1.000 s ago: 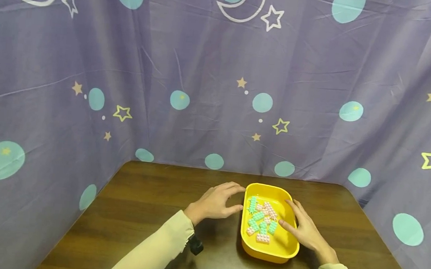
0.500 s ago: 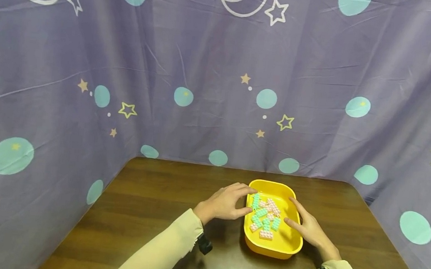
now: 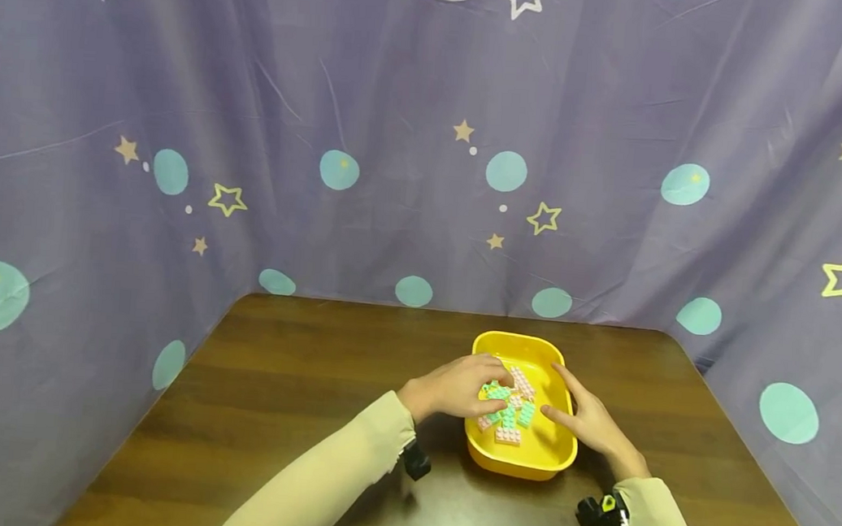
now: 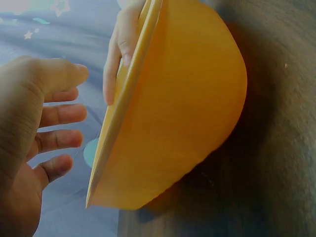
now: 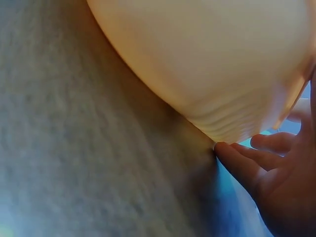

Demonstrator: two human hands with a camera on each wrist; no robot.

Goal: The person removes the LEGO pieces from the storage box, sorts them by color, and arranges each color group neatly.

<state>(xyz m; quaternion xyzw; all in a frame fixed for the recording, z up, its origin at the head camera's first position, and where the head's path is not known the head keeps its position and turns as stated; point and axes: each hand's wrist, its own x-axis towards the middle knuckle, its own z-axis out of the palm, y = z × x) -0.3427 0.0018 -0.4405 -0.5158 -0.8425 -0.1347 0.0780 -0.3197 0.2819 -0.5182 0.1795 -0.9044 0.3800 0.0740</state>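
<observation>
A yellow plastic tub (image 3: 546, 447) stands on the table, holding several loose toy building bricks. Among them are a mint-green brick (image 3: 526, 415) and a pale pink brick (image 3: 507, 436). My left hand (image 3: 455, 384) reaches over the tub's left rim, fingers loosely bent above the bricks and covering some of them. In the left wrist view, nothing lies between the thumb and fingers of that left hand (image 4: 29, 113). At the opposite rim my right hand (image 3: 593, 422) holds the tub, thumb on the inner side. The right wrist view has its fingers (image 5: 239, 165) against the outer wall.
The brown wooden table (image 3: 311, 369) extends to the left of the tub and in front of it. A purple curtain (image 3: 401, 131) with stars and moons closes off the back and both sides. Dark cameras are strapped to both wrists.
My left hand has moved rightward, from beside the tub's left rim to over the bricks. The right hand stays at the right rim. The head view has shifted slightly.
</observation>
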